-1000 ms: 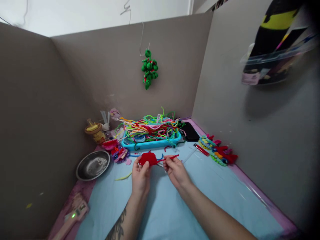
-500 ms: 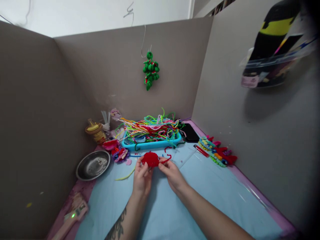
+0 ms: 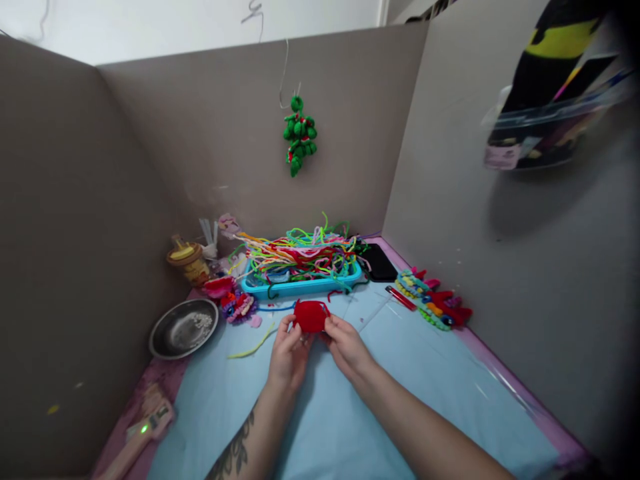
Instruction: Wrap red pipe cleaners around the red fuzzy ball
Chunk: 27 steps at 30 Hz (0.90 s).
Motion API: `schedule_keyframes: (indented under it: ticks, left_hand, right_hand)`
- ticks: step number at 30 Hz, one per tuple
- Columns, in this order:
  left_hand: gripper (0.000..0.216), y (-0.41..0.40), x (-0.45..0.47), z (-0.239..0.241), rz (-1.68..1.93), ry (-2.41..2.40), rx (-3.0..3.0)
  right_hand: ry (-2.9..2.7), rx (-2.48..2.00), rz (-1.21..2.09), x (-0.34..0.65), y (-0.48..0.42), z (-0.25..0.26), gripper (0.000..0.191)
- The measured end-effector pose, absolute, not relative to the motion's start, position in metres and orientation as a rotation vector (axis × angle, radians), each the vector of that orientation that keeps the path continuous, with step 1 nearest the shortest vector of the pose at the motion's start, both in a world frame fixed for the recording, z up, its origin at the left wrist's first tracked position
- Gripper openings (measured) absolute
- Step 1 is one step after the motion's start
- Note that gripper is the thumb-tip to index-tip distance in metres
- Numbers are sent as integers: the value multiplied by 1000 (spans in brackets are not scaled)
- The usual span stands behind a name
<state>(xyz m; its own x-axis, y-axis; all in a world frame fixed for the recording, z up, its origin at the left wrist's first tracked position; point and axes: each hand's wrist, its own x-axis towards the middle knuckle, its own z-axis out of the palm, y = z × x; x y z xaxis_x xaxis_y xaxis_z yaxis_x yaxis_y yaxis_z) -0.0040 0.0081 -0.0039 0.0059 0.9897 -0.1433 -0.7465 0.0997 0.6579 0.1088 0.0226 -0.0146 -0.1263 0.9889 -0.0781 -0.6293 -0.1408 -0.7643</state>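
Observation:
A small red crocheted piece [image 3: 311, 317] is held up over the light blue table cover [image 3: 320, 413]. My left hand [image 3: 289, 350] pinches its left edge between thumb and fingers. At its right edge, my right hand [image 3: 346, 340] grips it the same way. Part of the piece's lower side is hidden behind my fingers. A yellow yarn strand [image 3: 253, 347] lies to the left of my left hand, and a blue strand [image 3: 276, 309] stretches out just behind it.
Behind my hands stands a blue tray [image 3: 300, 289] heaped with colourful yarn. A metal bowl [image 3: 167, 337] and a pink glue gun [image 3: 150, 423] with a green light sit left. To the right lie a red cutter [image 3: 401, 298], crocheted pieces [image 3: 433, 300] and a black phone-like slab [image 3: 379, 263].
Both hands have shifted slightly right with the red piece. It has turned and now looks flatter and more rectangular; the red tail at its right no longer sticks out. The camera view moved a little.

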Motion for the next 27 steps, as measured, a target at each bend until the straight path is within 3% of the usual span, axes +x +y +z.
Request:
schedule_keyframes:
  ticks: [6, 14, 20, 27]
  left_hand:
    - [45, 11, -14, -2, 1194, 805, 433]
    - [65, 1, -19, 4, 1024, 758, 978]
    - [60, 6, -17, -2, 1215, 897, 1061]
    - [59, 9, -18, 0, 1289, 950, 1122]
  right_hand:
    - [-1015, -826, 1396, 132, 26, -5, 27]
    - [-1269, -910, 1348, 143, 28, -3, 28]
    - [-1094, -979, 1264, 137, 25, -5, 28]
    - [-1019, -871, 1640, 136, 21, 1, 28]
